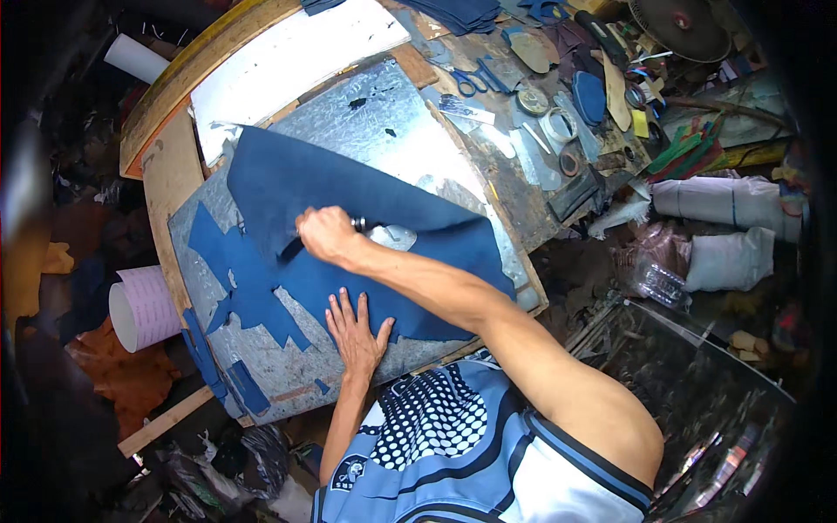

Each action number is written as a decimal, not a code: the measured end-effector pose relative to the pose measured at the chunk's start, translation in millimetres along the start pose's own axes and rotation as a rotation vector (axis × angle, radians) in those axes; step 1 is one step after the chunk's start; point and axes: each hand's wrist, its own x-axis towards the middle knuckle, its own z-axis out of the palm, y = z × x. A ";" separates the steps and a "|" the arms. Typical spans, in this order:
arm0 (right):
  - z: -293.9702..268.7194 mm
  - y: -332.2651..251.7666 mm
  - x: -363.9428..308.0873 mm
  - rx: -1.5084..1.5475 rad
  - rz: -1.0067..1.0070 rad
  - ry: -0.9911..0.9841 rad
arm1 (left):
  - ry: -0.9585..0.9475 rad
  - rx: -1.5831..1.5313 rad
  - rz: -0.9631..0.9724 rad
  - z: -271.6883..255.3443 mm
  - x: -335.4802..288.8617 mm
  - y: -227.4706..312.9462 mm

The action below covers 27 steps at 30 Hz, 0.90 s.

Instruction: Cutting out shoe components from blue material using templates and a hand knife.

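A large blue sheet [305,174], which looks like leather or suede, lies across a metal-topped work table [331,113]. Its lower left part has ragged, cut-out edges. My right hand [327,234] is closed in a fist over the middle of the sheet. It grips a dark tool [290,252] whose dark end shows below the fist; a shiny metal bit shows by the wrist, and the tool's kind is not clear. Fingers spread and flat, my left hand [356,336] rests at the sheet's near edge. Small blue offcuts [248,386] lie at the table's near left.
Blue-handled scissors [468,83], tape rolls [559,127] and shoe-shaped patterns [589,98] crowd the right bench. A white sheet [288,63] covers the table's far side. Paper rolls [146,309] stand left. Wrapped bundles [728,205] lie right.
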 end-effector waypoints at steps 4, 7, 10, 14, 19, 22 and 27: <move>8.4 -17.3 -6.4 0.106 0.038 -0.028 | -0.012 0.004 -0.012 -2.7 2.3 3.2; 5.3 -20.2 -5.4 0.142 0.030 -0.040 | 0.005 0.011 0.000 -5.3 -8.7 1.7; -5.8 -22.8 -0.4 0.191 0.031 -0.069 | 0.028 0.024 0.011 -5.6 -0.3 2.2; -35.4 -27.6 1.9 0.304 0.080 -0.286 | 0.050 0.021 0.021 -2.1 -3.7 -3.8; -120.9 58.5 -15.9 0.176 0.475 -0.120 | 0.065 -0.012 -0.019 -7.8 -0.8 -4.8; -149.5 144.4 -56.0 -0.157 0.427 -0.145 | 0.095 -0.097 -0.012 -11.4 -1.6 -5.1; -171.2 161.7 -68.5 0.327 0.796 -0.297 | 0.214 -0.143 0.024 -22.2 49.1 -17.4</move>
